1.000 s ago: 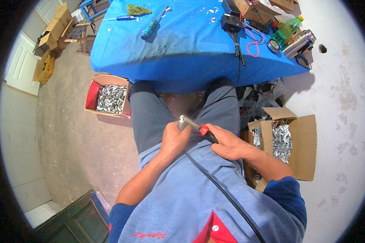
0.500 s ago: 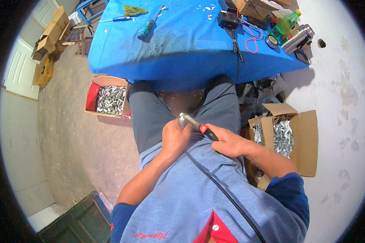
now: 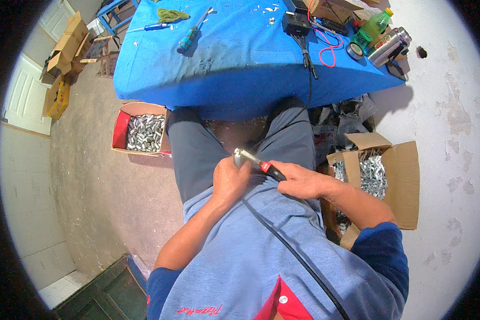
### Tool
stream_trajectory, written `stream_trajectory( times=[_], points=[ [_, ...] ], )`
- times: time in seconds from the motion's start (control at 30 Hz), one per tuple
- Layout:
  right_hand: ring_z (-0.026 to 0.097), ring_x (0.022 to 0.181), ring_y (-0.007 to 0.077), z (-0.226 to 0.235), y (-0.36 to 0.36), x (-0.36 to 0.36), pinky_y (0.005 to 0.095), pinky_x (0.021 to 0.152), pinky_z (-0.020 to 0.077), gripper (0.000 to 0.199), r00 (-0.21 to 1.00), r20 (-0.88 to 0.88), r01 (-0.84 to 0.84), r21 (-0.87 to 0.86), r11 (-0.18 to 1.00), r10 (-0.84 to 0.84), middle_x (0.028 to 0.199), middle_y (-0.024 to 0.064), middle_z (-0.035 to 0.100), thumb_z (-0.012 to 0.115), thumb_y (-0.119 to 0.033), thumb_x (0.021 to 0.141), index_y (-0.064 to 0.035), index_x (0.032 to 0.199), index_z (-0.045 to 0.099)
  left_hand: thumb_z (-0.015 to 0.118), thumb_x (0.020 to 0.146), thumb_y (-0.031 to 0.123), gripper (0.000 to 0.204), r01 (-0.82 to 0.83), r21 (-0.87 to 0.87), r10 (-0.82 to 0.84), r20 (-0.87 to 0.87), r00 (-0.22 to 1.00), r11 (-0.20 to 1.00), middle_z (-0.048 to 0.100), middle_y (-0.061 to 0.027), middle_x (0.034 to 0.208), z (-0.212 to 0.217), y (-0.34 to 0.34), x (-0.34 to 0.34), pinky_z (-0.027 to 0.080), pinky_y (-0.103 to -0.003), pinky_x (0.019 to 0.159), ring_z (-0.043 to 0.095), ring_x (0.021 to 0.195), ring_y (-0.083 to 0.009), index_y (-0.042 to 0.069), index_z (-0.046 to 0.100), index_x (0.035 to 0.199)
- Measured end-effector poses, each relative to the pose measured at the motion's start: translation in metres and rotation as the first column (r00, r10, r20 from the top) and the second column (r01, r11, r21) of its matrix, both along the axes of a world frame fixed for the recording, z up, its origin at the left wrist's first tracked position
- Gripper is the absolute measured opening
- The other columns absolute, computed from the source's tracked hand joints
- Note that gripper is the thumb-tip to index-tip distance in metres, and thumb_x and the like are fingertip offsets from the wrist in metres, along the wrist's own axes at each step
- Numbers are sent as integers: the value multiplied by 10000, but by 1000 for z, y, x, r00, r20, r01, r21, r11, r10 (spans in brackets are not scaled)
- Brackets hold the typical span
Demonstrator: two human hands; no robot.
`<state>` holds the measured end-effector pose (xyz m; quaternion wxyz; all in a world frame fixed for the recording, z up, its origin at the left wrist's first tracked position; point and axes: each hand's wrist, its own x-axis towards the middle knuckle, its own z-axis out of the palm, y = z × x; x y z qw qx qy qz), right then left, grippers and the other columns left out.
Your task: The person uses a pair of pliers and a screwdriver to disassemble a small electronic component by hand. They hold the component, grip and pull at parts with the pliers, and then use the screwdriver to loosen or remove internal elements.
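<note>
Above my lap, my left hand is closed around a small silver metal cylinder held upright. Its upper end sticks out above my fingers, with something pale at the top. From the right, my right hand grips the black-and-red handle of what looks like a soldering iron. Its slim metal shaft slants up and left, and the tip meets the cylinder's top or lies very close to it. My fingers hide the cylinder's lower part. A black cable runs below my hands across my shirt.
A blue-covered table ahead bears screwdrivers, a green cloth, a black power box, a green bottle and a steel flask. Boxes of metal parts stand left and right.
The view has shifted slightly. Both hands keep their grips, and the iron's tip stays at the cylinder's top. The thin cable from the table now lies more visibly over my right thigh.
</note>
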<state>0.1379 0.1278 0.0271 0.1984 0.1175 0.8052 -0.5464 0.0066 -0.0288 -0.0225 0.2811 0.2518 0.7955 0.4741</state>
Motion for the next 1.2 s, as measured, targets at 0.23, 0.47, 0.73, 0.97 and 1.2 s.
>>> stream_trajectory(
  times=[0.23,0.47,0.73,0.97,1.2],
  points=[
    [542,1117,442,-3,-6,-1,463,949,426,538,999,23,23,27,999,-24,1148,305,559,489,-135,773,16,1285,422,578,858,167,235,15,20,-15,-33,999,1000,575,-190,614,2,0,1,446,-412,582,577,573,-253,-40,601,748],
    [544,1056,464,-3,-17,0,502,925,427,456,1000,7,5,246,969,-6,1106,298,561,486,-125,783,16,1214,436,565,855,146,211,79,-45,-82,-61,995,996,602,-221,649,4,-1,2,452,-426,591,597,590,-311,-40,619,773],
    [506,1104,442,-1,-23,2,476,962,409,537,999,30,6,438,899,-21,1142,304,526,492,-113,789,43,1292,388,564,883,142,228,72,25,-72,21,997,997,550,-113,578,8,-5,1,421,-382,542,507,559,-160,-37,588,743],
    [495,1127,434,3,-16,6,478,968,409,549,1000,-3,17,360,933,-17,1178,282,519,495,-108,772,30,1293,388,566,905,143,269,42,106,-59,164,985,993,470,1,580,13,-4,6,362,-327,502,410,579,-81,-19,548,690],
    [509,1087,439,-9,-3,8,500,934,423,472,985,-173,29,303,953,25,1128,260,543,506,-120,770,-8,1222,428,560,901,134,252,59,122,-80,180,980,991,480,25,602,3,-4,5,359,-318,507,413,590,-74,-18,556,701]
  ],
)
